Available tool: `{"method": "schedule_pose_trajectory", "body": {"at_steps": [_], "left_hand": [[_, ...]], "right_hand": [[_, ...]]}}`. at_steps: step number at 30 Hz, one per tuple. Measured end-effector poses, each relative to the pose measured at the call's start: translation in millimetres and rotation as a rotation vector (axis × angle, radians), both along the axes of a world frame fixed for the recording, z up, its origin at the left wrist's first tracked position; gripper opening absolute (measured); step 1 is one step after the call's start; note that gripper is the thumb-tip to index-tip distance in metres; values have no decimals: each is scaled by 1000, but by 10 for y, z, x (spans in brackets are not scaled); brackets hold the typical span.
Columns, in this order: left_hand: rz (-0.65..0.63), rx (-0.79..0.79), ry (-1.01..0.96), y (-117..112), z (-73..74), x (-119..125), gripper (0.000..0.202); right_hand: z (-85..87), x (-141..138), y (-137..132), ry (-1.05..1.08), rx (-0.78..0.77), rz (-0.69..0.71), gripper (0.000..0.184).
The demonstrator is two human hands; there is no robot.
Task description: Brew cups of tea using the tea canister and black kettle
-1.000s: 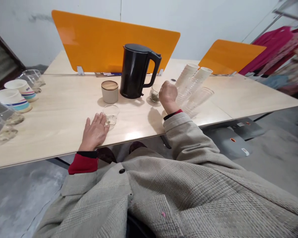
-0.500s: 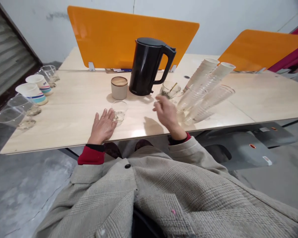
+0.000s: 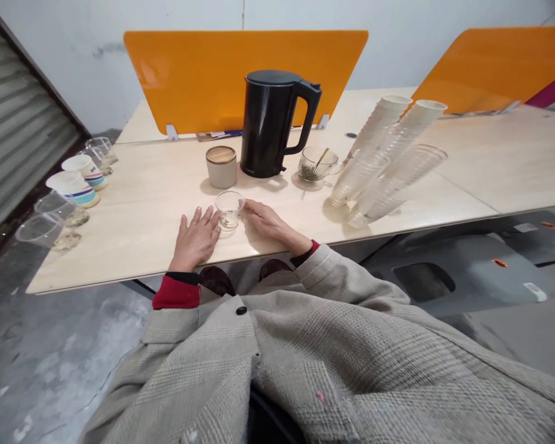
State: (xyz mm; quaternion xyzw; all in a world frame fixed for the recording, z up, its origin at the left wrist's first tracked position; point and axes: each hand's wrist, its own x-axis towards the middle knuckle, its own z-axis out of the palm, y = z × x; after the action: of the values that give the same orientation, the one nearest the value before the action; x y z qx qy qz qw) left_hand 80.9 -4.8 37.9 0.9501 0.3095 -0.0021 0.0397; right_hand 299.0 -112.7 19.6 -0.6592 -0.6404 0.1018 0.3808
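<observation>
A small clear plastic cup (image 3: 230, 216) stands upright near the table's front edge, with a few dark bits at its bottom. My right hand (image 3: 267, 222) has its fingertips closed against the right side of this cup. Flat on the table lies my left hand (image 3: 197, 237), fingers spread, the fingertips close to the cup's left side. Behind the cup are a beige canister (image 3: 221, 171) with a wooden lid and a black electric kettle (image 3: 266, 126). A glass cup (image 3: 315, 165) right of the kettle contains dark tea-like leaves and a small gold-coloured spoon.
Leaning stacks of clear plastic cups (image 3: 374, 185) and paper cups (image 3: 382, 120) rise at the right. Along the table's left end stand paper cups (image 3: 76, 188) and several clear cups (image 3: 44, 231). An orange divider (image 3: 189, 74) borders the back; grey stools (image 3: 472, 265) stand at right.
My right hand has moved left, from near the glass cup to the clear plastic cup's side. My left hand stays flat beside the cup. The camera view has shifted slightly.
</observation>
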Motion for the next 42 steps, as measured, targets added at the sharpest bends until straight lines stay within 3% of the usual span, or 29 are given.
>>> {"method": "schedule_pose_trajectory", "body": {"at_steps": [6, 9, 22, 42], "left_hand": [[38, 13, -17, -1, -5, 2, 67], [74, 26, -41, -1, -13, 6, 68], [97, 3, 25, -25, 4, 27, 70], [103, -19, -4, -10, -10, 33, 71]], "right_hand": [[47, -155, -107, -269, -177, -324, 59], [92, -254, -193, -397, -307, -394, 62], [142, -351, -177, -440, -511, -328, 71], [108, -348, -170, -440, -481, -295, 70]]}}
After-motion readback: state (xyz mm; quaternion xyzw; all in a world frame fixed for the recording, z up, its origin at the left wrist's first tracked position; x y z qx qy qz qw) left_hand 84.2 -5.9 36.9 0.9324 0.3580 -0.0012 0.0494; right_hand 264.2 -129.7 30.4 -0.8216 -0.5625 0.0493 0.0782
